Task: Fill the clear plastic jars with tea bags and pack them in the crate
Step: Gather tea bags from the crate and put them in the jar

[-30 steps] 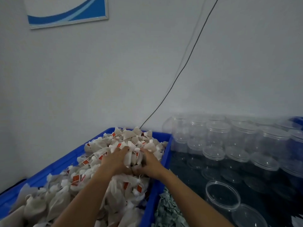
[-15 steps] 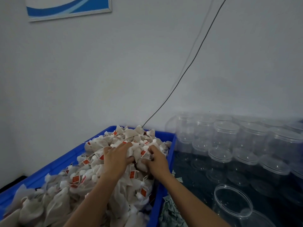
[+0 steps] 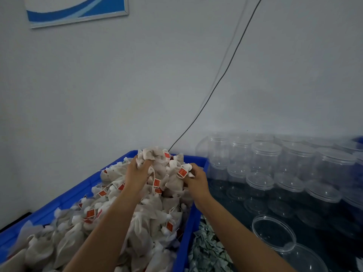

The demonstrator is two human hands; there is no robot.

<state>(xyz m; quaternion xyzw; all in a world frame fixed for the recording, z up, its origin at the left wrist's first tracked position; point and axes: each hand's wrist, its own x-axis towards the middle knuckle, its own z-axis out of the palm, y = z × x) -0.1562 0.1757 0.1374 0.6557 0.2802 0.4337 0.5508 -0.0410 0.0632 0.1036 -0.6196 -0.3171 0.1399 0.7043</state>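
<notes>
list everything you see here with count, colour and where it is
white cloth tea bags with red tags: many, heaped in the crate at lower left
blue plastic crate: one, lower left, holding the tea bags
clear plastic jars with lids: many, stacked at right against the wall
open clear plastic jar: one, lidless, lower right
pale green paper scraps: a pile, between the crate and the jars
dark cable: one, hanging down the wall
blue and white framed picture: one, upper left wall
left hand: grips a bunch of tea bags
right hand: pinches tea bags
</notes>
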